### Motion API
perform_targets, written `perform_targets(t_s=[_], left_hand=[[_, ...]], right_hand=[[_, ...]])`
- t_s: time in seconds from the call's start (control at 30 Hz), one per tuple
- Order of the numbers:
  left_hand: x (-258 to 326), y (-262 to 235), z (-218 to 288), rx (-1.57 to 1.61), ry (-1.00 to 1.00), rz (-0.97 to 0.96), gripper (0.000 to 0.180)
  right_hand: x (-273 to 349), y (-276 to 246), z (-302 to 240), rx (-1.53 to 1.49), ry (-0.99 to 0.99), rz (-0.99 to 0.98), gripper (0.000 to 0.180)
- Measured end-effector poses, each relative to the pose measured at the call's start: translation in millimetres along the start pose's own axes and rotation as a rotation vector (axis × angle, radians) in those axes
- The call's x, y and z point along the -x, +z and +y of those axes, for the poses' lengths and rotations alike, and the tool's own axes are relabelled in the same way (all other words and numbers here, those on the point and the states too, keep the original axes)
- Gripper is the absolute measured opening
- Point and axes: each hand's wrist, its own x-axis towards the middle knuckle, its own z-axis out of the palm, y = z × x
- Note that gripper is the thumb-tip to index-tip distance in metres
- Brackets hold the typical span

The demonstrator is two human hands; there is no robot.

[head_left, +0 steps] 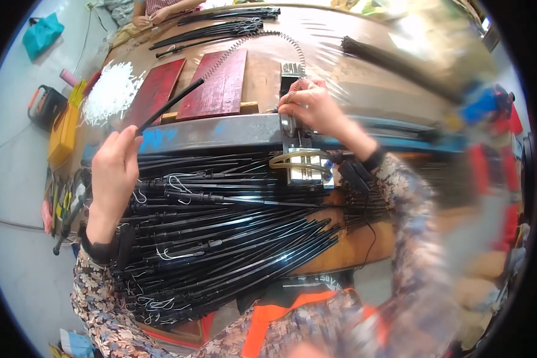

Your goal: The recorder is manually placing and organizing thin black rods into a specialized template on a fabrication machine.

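Note:
My left hand (114, 167) is closed around a thin black tube (172, 106), which slants up and to the right over the metal rail. From the tube's far end a long thin coil spring (238, 43) arches over the table. The spring's other end comes down to my right hand (315, 108), whose fingers pinch it beside a small metal fixture (288, 125) on the rail. Just nearer to me is a silvery block (307, 167) with a yellowish hose. Below both hands lie many black telescopic rods (221, 232), some with white cord loops.
The blue-grey rail (221, 130) crosses the table. Behind it lie two dark red boards (215, 83), a heap of short white sticks (113, 92) and black rod bundles (232, 27). A long dark bundle (400, 68) is at far right. Another person's hand (142, 21) shows far left.

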Motion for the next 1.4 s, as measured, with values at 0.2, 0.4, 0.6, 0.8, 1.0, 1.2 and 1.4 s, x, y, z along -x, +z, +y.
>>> perform_targets(t_s=[0.2,0.4,0.6,0.8,1.0,1.2,1.4], left_hand=[[-12.2,19.5,9.2,0.053,0.055,0.031,0.018],[-24.5,39.0,1.5,-0.046,0.076,-0.032,0.018],[-75.7,145.0,75.5,0.169,0.378,-0.262,0.024],[-74.2,186.9,96.3,0.236,0.302,-0.253,0.017],[-73.3,181.4,95.1,0.367,0.208,-0.275,0.018],[-66.4,188.7,91.3,0.457,0.144,-0.246,0.016],[-71.3,193.1,84.7,0.366,0.196,-0.363,0.024]], right_hand=[[-9.5,9.9,-13.5,0.306,-0.022,-0.273,0.015],[103.7,-87.9,62.1,0.563,-0.026,0.007,0.012],[197.4,-166.3,114.0,0.668,0.189,0.008,0.005],[220.2,-158.8,121.7,0.564,0.283,0.104,0.006],[219.3,-146.0,126.1,0.513,0.291,0.136,0.006],[227.6,-137.4,129.0,0.490,0.327,0.145,0.006],[215.9,-134.6,86.8,0.571,0.320,0.129,0.025]])
